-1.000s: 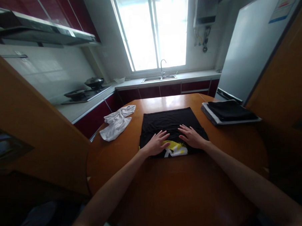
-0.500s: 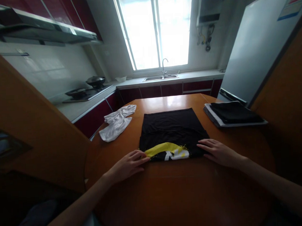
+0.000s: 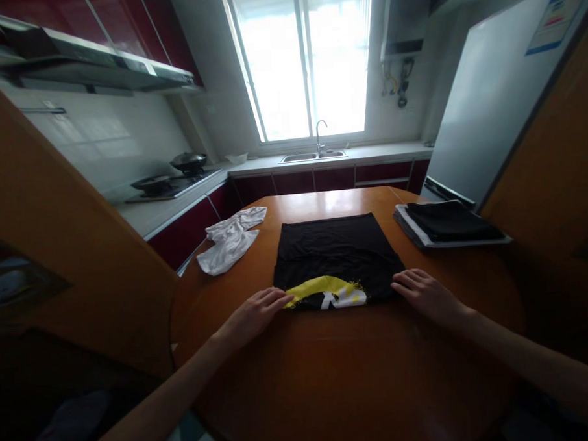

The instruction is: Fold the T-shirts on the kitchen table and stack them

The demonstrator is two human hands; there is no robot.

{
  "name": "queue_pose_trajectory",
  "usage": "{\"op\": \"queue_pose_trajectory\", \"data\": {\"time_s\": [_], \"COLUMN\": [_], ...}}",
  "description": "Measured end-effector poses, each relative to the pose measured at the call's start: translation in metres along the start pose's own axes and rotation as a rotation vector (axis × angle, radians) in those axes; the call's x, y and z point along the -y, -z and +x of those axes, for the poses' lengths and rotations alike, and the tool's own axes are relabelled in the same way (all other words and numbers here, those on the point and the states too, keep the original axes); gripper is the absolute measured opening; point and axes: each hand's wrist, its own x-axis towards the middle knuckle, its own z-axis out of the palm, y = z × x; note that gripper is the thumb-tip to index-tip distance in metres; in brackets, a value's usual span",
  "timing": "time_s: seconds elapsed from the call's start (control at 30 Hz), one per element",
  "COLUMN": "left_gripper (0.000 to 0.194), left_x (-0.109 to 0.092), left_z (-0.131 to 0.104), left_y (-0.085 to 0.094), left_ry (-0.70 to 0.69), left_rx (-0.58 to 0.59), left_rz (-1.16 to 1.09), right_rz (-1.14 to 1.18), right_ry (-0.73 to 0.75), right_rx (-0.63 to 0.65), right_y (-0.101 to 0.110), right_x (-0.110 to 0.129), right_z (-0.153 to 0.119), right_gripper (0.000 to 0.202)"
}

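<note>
At far left, two pans (image 3: 189,162) are sitting on a stove (image 3: 178,184), beyond the round wooden table (image 3: 359,367). On the table's left side, a white garment (image 3: 231,241) is lying loose and rumpled, apart from the hands, seemingly where it leaves the middle free. Next, the left hand (image 3: 259,306) is reaching in with fingers together and slightly bent, its fingertips touching the near left corner of a black cloth (image 3: 336,238). That cloth is lying flat at the table's centre, probably because both hands can reach it equally there; a yellow and white print (image 3: 329,289) is showing along its near edge. The right hand (image 3: 424,294) is resting its curved fingers at the near right corner. The hands are matching each other, apparently so the edge is staying straight and even; whether either is pinching the fabric, I cannot tell. At right, a neat stack of flat cloths (image 3: 416,236) is lying with a black piece (image 3: 452,220) on top, perhaps set aside to stay undisturbed. Behind it, a pale refrigerator (image 3: 488,101) is standing.
</note>
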Motion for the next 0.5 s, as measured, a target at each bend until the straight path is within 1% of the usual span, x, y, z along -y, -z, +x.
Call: {"op": "queue_pose_trajectory", "data": {"time_s": [0.07, 0.17, 0.23, 0.3, 0.4, 0.5], "left_gripper": [0.044, 0.034, 0.029, 0.027, 0.028, 0.028], "left_x": [0.001, 0.005, 0.006, 0.005, -0.004, -0.016], "left_z": [0.001, 0.000, -0.004, -0.008, -0.017, -0.027], "left_y": [-0.002, -0.007, -0.010, -0.009, 0.003, 0.026], "left_ry": [0.000, -0.015, -0.030, -0.034, -0.037, -0.059], "left_rx": [-0.009, -0.063, -0.104, -0.130, -0.111, -0.036], "left_rz": [0.029, 0.082, 0.101, 0.106, 0.073, 0.000], "right_rz": [0.005, 0.014, 0.008, 0.014, 0.101, 0.242], "right_ry": [-0.010, 0.001, 0.012, 0.026, 0.025, 0.004], "right_rx": [-0.041, -0.069, -0.073, -0.075, -0.072, -0.023], "right_y": [-0.005, -0.009, -0.007, -0.002, 0.012, 0.030], "right_x": [-0.001, -0.004, -0.006, -0.006, -0.003, 0.004], "right_z": [-0.001, -0.004, -0.005, -0.006, -0.010, -0.014], "right_gripper": [0.033, 0.030, 0.028, 0.028, 0.029, 0.030]}}
